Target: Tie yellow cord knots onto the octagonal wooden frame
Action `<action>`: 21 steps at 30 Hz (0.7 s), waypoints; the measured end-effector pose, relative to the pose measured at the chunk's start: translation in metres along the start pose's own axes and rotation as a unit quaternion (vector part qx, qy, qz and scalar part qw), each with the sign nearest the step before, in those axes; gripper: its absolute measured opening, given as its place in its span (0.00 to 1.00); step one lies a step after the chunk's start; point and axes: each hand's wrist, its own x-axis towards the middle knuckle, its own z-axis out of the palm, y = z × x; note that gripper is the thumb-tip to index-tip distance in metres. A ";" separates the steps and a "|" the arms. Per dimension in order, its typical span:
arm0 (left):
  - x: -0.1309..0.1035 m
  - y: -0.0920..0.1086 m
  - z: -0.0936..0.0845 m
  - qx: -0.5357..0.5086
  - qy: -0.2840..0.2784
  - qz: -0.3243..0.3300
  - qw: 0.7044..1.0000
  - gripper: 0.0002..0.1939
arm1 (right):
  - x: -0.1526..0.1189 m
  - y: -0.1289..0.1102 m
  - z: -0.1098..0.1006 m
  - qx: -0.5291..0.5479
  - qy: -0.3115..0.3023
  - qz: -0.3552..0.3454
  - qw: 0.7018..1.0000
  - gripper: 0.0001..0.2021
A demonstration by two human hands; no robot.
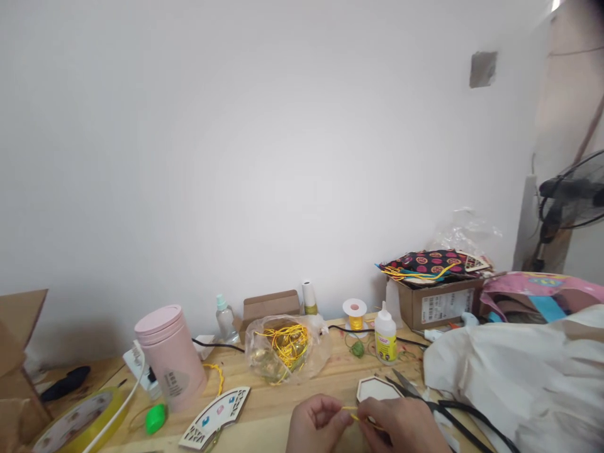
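Note:
Thumb and fingers of my left hand (317,425) pinch a thin yellow cord (350,410) close to the table's front edge. My right hand (401,425) closes on the same cord a short way to the right, the fingertips of both hands nearly meeting. Just behind the right hand lies an octagonal white piece with a wooden rim (376,388), partly covered by that hand. Black-handled scissors (410,385) rest beside it, their handles running right. A fan-shaped wooden panel (216,418) with cut-out ends and small coloured pictures lies left of my left hand.
A clear bag of yellow cords (287,349), a glue bottle (385,336), a thread spool (355,313) and a green thread bundle (357,348) stand behind the hands. Leftward are a pink canister (170,358) and a tape roll (80,421). White cloth (523,371) and a filled cardboard box (438,302) occupy the right.

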 end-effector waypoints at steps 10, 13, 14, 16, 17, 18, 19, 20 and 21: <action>0.004 -0.002 -0.004 -0.035 0.002 -0.001 0.999 0.20 | 0.005 -0.003 -0.003 -0.011 -0.017 -0.003 1.000 0.08; 0.004 0.000 -0.003 -0.040 -0.011 0.025 0.999 0.19 | 0.006 -0.005 -0.001 -0.004 -0.024 0.015 1.000 0.08; 0.004 0.000 -0.002 -0.039 -0.015 0.033 0.999 0.19 | 0.006 -0.005 -0.001 0.000 -0.024 0.020 1.000 0.08; 0.005 -0.001 -0.002 -0.030 -0.017 0.049 0.998 0.19 | 0.005 -0.005 0.001 0.013 -0.022 0.025 0.999 0.09; 0.006 -0.002 -0.002 -0.023 -0.018 0.052 0.998 0.19 | 0.005 -0.004 0.002 0.021 -0.020 0.026 0.999 0.09; 0.007 -0.004 -0.003 -0.015 -0.021 0.054 0.998 0.20 | 0.005 -0.003 0.004 0.029 -0.018 0.024 0.999 0.09; 0.008 -0.006 -0.004 -0.006 -0.025 0.053 0.998 0.20 | 0.006 -0.002 0.006 0.038 -0.018 0.021 0.999 0.09; 0.009 -0.008 -0.005 0.004 -0.030 0.051 0.998 0.21 | 0.006 0.001 0.008 0.048 -0.019 0.016 0.999 0.09; 0.011 -0.009 -0.006 0.011 -0.036 0.047 0.998 0.22 | 0.007 0.004 0.011 0.059 -0.023 0.008 0.998 0.09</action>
